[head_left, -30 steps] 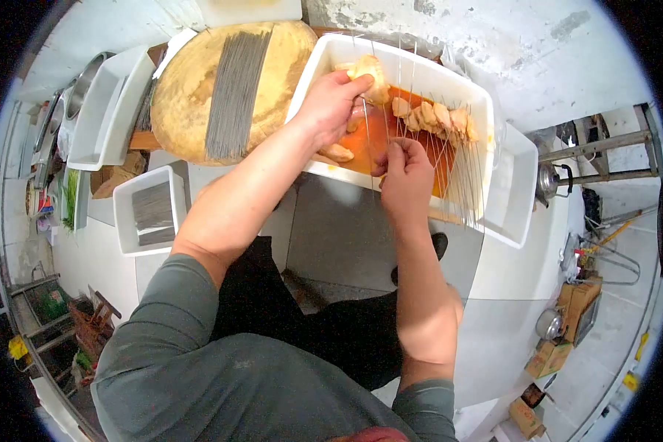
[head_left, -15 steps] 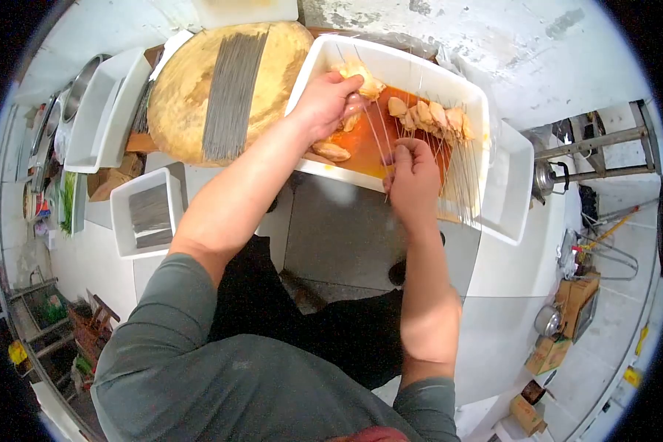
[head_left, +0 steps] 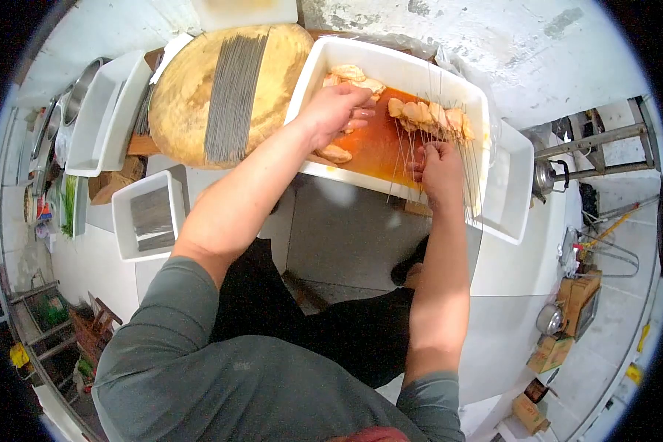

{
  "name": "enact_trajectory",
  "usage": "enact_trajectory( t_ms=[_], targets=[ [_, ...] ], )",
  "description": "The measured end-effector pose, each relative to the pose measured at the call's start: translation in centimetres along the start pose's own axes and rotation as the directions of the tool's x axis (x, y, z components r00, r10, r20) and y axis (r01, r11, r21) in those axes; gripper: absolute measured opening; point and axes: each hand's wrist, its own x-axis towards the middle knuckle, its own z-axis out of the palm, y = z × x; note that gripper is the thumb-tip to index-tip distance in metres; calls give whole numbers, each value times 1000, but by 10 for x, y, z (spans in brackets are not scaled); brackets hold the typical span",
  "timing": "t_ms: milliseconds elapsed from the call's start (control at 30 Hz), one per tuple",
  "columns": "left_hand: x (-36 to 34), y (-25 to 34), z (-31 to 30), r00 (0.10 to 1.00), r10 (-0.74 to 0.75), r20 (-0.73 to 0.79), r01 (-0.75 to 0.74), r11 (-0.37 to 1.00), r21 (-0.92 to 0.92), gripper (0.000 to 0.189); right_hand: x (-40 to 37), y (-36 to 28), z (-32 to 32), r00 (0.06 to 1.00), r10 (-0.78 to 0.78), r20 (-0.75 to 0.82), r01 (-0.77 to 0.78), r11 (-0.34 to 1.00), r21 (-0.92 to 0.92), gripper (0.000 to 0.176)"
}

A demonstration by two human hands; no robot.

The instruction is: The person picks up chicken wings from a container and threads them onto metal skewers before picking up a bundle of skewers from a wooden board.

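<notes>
A white tub [head_left: 297,98] with orange-red liquid in it stands before me. My left hand [head_left: 337,114] hovers over its left part with fingers stretched out and apart, holding nothing I can see. Close by it lie pale raw meat pieces [head_left: 334,153], partly covered by the hand. On the tub's right side, several skewers threaded with meat chunks [head_left: 429,116] lie side by side, their bare ends reaching over the near rim. My right hand [head_left: 439,171] is closed around the bare part of a skewer [head_left: 421,151] just below the meat; its fingertips are partly hidden.
Left of the tub, a bundle of thin metal skewers [head_left: 233,99] lies on a round wooden chopping block [head_left: 178,110]. A small white bin [head_left: 125,221] with more skewers stands lower left. Another white tub [head_left: 518,188] adjoins on the right, with a kettle [head_left: 544,175] beyond.
My right hand has moved right with the skewer, to the row of threaded ones. The left hand has let go of the meat on it, and its fingers have spread.
</notes>
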Motion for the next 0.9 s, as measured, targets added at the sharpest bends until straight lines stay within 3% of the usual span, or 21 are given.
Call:
enact_trajectory(
  t_ms=[67,133,233,333,433,533,567,667,733,800,833,900],
  targets=[
    [1,0,-3,1000,1,27,-1,1000,0,22,6,10,1,1000,2,-2,-2,999,38,30],
    [1,2,-5,999,-2,54,1,1000,6,22,-6,-4,0,997,77,30,-82,971,223,30],
    [-9,12,5,997,27,-69,-28,1000,-12,21,3,11,-2,985,-133,-105,131,991,-27,30],
    [-3,11,-7,1000,-16,6,15,999,28,19,-11,-2,-20,977,-168,-129,152,981,-121,29],
    [6,8,-16,999,8,52,-7,1000,-16,19,-26,-15,-39,979,-154,-136,158,987,18,27],
    [2,16,-17,999,33,-1,-33,999,19,19,-50,-33,-54,989,-57,-136,78,985,154,24],
    [14,10,-32,997,68,42,-73,992,106,21,-50,-26,-56,987,-67,-144,111,941,319,21],
    [13,11,-32,988,127,-89,-88,933,350,26,-55,-17,-66,986,-58,-155,118,903,413,19],
    [12,6,-32,974,208,-90,-109,775,622,28,-57,-12,-69,988,-60,-140,114,903,414,19],
    [11,-1,-30,950,312,-28,-124,456,881,25,-59,-8,-74,987,-80,-136,130,898,420,19],
    [13,-8,-28,947,320,7,-139,389,911,29,-61,-7,-76,986,-98,-133,146,894,423,19],
    [18,-10,-19,970,244,-13,-30,172,985,31,-66,-9,-79,986,-104,-131,150,899,411,18]
  ],
)
